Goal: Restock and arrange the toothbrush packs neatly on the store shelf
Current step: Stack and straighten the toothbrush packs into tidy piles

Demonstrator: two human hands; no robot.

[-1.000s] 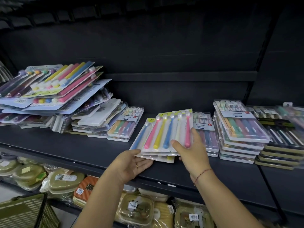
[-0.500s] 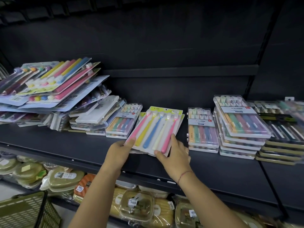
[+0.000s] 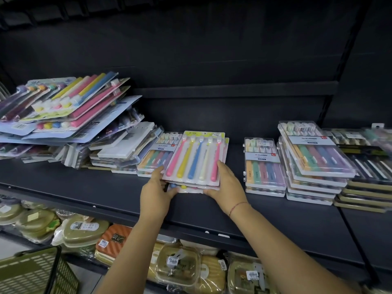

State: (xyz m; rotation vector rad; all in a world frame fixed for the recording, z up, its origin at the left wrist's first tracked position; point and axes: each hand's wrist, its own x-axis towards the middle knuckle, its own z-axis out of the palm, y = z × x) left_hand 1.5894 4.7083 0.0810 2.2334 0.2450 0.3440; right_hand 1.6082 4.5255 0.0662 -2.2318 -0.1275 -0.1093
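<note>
A small stack of toothbrush packs (image 3: 196,158) with pink, yellow, blue, cream and pink brushes lies on the dark shelf (image 3: 106,187). My left hand (image 3: 156,192) grips its near left corner, thumb on top and fingers under the stack. My right hand (image 3: 226,187) holds the near right edge, thumb along the side of the top pack. The stack sits straight, close against a clear boxed toothbrush pack (image 3: 156,154) on its left.
A messy heap of large blister packs (image 3: 61,107) fills the shelf's left. Neat stacks of clear boxed packs (image 3: 262,164) (image 3: 314,158) and dark packs (image 3: 369,166) stand right. Below lie soap boxes (image 3: 84,230). A green basket (image 3: 31,272) sits bottom left.
The packs were fanned and tilted; both hands squared them into one straight stack and slid it left and back, next to the boxed pack.
</note>
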